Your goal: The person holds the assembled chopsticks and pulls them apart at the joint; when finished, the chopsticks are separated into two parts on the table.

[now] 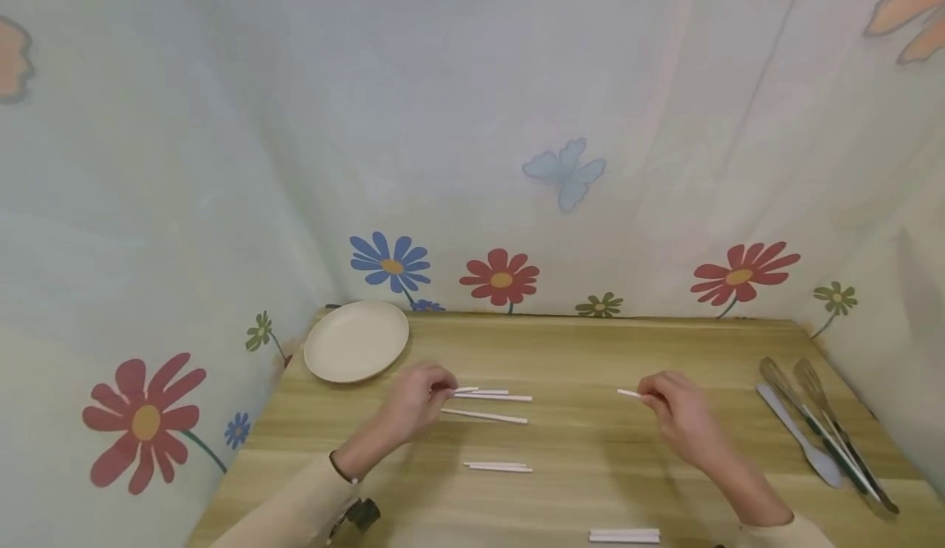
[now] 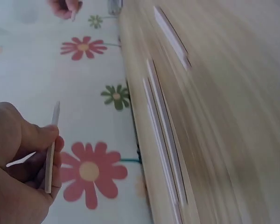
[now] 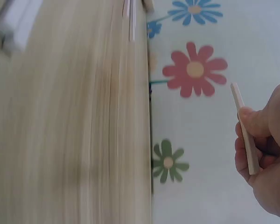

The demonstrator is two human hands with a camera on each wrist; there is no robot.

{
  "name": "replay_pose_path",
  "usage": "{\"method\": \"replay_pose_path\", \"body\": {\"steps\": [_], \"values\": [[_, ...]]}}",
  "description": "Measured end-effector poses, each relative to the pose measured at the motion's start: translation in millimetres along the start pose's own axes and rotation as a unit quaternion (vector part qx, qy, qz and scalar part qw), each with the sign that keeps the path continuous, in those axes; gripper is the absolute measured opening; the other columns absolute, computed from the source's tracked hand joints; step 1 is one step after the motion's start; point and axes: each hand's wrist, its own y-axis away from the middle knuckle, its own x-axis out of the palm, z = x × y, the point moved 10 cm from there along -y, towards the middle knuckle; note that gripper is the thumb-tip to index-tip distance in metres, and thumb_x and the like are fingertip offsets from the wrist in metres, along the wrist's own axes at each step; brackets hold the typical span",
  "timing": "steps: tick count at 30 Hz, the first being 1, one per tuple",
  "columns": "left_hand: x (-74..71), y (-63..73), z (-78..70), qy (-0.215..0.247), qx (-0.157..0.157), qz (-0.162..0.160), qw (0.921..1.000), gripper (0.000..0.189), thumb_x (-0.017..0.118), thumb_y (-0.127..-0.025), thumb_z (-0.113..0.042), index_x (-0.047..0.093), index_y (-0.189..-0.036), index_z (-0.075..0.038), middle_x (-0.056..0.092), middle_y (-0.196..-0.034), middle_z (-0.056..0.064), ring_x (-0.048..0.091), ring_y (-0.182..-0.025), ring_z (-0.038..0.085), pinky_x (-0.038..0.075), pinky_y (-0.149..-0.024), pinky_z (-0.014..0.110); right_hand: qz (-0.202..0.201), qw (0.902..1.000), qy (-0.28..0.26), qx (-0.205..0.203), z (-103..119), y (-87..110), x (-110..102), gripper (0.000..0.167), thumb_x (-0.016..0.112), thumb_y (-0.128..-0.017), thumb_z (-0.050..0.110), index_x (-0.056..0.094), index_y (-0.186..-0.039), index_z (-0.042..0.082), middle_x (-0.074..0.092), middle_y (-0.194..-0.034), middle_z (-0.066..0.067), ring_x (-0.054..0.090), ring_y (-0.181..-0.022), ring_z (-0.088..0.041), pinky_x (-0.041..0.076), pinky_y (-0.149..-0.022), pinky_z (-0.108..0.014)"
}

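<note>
My left hand (image 1: pixel 413 400) pinches a short, pale, square-edged stick (image 2: pixel 49 163) between thumb and fingers, raised over the table's left half. In my right hand (image 1: pixel 682 421) is a similar stick (image 3: pixel 248 140), pinched with its tip pointing left in the head view. Several thin white sticks lie on the wooden table, among them a longer one (image 1: pixel 487 417) just right of my left hand. Closer to me lies a pair of sticks (image 1: pixel 498 468) side by side, and another white pair (image 1: pixel 623 536) sits at the bottom of the head view.
A round cream plate (image 1: pixel 356 343) stands at the table's back left. On the right lie a pale spoon-like utensil (image 1: pixel 797 433) and two whisks (image 1: pixel 815 396) with long handles. A flower-printed curtain (image 1: pixel 472 121) borders the back and sides of the wooden table (image 1: pixel 561 343).
</note>
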Motion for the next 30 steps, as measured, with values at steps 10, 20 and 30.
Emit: {"method": "replay_pose_path", "body": {"steps": [10,20,30], "values": [[14.3,-7.2,-19.5,0.016,0.011,0.041,0.9990,0.006,0.074,-0.082,-0.006,0.074,-0.083,-0.011,0.063,-0.080,-0.005,0.056,-0.073,0.007,0.049,-0.065,0.020,0.058,0.9972,-0.046,0.009,11.6,3.6,14.5,0.022,0.076,-0.076,-0.005,0.067,-0.083,0.015,0.058,-0.078,0.010,0.045,-0.067,0.001,0.043,-0.055,-0.019],[25.4,-4.7,-21.1,0.034,0.002,0.068,0.9971,0.004,0.073,-0.084,-0.010,0.074,-0.085,-0.006,0.065,-0.080,-0.002,0.056,-0.073,0.007,0.049,-0.064,0.019,0.053,0.9968,-0.059,-0.003,14.4,3.7,13.1,0.022,0.076,-0.077,-0.004,0.068,-0.084,0.015,0.060,-0.080,0.009,0.050,-0.068,0.002,0.046,-0.056,-0.019],[36.5,-3.3,-25.3,0.041,0.012,0.071,0.9966,0.005,0.072,-0.081,-0.006,0.074,-0.082,-0.010,0.064,-0.077,-0.003,0.056,-0.071,0.007,0.048,-0.063,0.018,0.072,0.9950,-0.069,0.001,17.1,8.4,12.5,0.022,0.078,-0.076,0.000,0.069,-0.083,0.018,0.060,-0.080,0.013,0.049,-0.070,0.004,0.047,-0.057,-0.019]]}}
